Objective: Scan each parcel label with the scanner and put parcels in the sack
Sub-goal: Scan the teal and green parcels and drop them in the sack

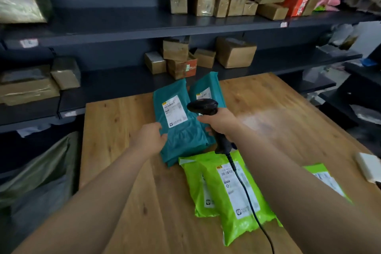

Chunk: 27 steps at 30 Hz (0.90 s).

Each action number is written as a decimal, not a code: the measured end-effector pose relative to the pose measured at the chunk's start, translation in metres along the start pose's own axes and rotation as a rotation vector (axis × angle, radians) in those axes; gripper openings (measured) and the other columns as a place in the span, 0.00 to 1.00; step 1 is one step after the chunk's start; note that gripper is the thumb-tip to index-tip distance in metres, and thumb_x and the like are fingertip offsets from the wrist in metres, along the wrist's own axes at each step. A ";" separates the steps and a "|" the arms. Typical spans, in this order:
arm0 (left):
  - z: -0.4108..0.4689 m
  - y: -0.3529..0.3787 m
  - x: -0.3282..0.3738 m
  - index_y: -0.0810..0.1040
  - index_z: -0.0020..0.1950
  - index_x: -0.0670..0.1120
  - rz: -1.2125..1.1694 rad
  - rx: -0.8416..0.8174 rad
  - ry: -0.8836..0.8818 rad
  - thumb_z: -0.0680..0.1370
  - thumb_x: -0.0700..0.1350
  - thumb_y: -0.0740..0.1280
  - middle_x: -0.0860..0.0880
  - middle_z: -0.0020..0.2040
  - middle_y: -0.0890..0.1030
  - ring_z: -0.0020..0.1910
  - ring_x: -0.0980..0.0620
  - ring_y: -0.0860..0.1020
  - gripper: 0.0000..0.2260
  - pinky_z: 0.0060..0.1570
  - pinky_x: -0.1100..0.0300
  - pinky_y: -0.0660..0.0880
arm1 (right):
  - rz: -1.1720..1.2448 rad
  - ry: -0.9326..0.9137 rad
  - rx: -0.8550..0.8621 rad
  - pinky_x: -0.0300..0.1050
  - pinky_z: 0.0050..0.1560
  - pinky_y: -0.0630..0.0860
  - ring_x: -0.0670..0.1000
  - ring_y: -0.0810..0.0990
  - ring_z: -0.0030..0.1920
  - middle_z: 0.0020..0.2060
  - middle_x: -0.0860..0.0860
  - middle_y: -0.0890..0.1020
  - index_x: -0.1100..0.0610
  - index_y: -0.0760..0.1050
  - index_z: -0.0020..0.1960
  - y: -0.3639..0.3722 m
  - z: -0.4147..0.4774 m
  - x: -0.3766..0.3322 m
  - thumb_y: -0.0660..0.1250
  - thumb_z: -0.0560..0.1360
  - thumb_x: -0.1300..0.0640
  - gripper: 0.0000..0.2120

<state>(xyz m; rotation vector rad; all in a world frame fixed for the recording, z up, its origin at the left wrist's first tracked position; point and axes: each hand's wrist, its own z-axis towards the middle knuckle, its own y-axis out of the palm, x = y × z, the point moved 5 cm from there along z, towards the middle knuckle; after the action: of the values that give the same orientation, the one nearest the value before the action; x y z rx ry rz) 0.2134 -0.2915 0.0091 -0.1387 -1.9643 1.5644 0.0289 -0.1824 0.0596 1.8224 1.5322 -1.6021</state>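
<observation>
Scan step: teal parcel presented to the scanner.

My left hand (pixel 151 138) pinches the left edge of the teal parcel (pixel 181 130), thumb on top, towards the table's (pixel 123 171) far edge. My right hand (pixel 221 122) is wrapped round the corded scanner (pixel 203 107), its head just beside the label (pixel 174 110). Next, I judge: confirm the read, then carry the parcel to the sack (pixel 41 171) off the left edge.

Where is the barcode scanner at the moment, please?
In the head view, the barcode scanner is mid-frame, gripped by the right hand above the two teal parcels on the wooden table.
</observation>
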 end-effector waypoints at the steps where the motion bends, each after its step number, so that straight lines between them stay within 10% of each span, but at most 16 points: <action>1: 0.008 0.008 -0.003 0.75 0.59 0.45 -0.062 -0.043 -0.048 0.79 0.50 0.63 0.48 0.54 0.79 0.52 0.46 0.78 0.13 0.43 0.58 0.70 | -0.009 0.016 -0.010 0.42 0.33 0.73 0.53 0.77 0.36 0.37 0.55 0.77 0.59 0.76 0.47 0.004 0.011 0.006 0.73 0.74 0.56 0.08; 11: 0.063 0.071 -0.016 0.70 0.64 0.43 -0.859 -0.076 -0.412 0.80 0.48 0.64 0.48 0.58 0.77 0.54 0.48 0.77 0.15 0.53 0.55 0.74 | 0.202 0.135 -0.177 0.53 0.60 0.78 0.55 0.83 0.53 0.51 0.56 0.84 0.57 0.80 0.53 0.036 0.082 0.048 0.74 0.72 0.53 0.12; 27: -0.047 -0.001 0.050 0.74 0.63 0.43 -1.426 0.186 -0.352 0.74 0.29 0.66 0.45 0.56 0.82 0.49 0.47 0.82 0.18 0.41 0.57 0.80 | 0.136 -0.193 -0.321 0.46 0.51 0.77 0.52 0.82 0.52 0.49 0.51 0.84 0.54 0.79 0.55 -0.047 0.001 -0.002 0.73 0.73 0.51 0.13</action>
<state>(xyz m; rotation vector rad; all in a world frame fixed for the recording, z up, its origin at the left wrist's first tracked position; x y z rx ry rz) 0.1981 -0.2301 0.0346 1.3678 -1.4090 0.7459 -0.0096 -0.1651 0.0810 1.5176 1.4476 -1.3373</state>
